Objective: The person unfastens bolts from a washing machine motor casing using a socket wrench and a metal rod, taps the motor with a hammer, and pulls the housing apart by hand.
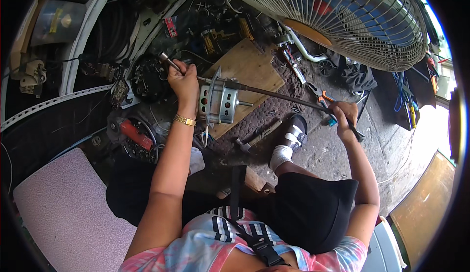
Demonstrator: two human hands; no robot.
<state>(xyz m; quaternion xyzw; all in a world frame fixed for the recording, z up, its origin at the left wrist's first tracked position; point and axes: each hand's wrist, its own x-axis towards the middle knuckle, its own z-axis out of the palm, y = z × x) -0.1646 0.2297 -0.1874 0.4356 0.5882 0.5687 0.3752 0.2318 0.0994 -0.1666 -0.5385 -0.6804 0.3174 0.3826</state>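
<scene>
Motor (226, 106), one, is sitting between two hands, over one wooden board (267, 76). Left hand (184, 82) is clenching one long rod (286, 98) near its chrome end; right hand (346, 117) is wrapping its dark end. Apparently they're aligning rod and motor; next move is likely needing steady, level grips.
</scene>
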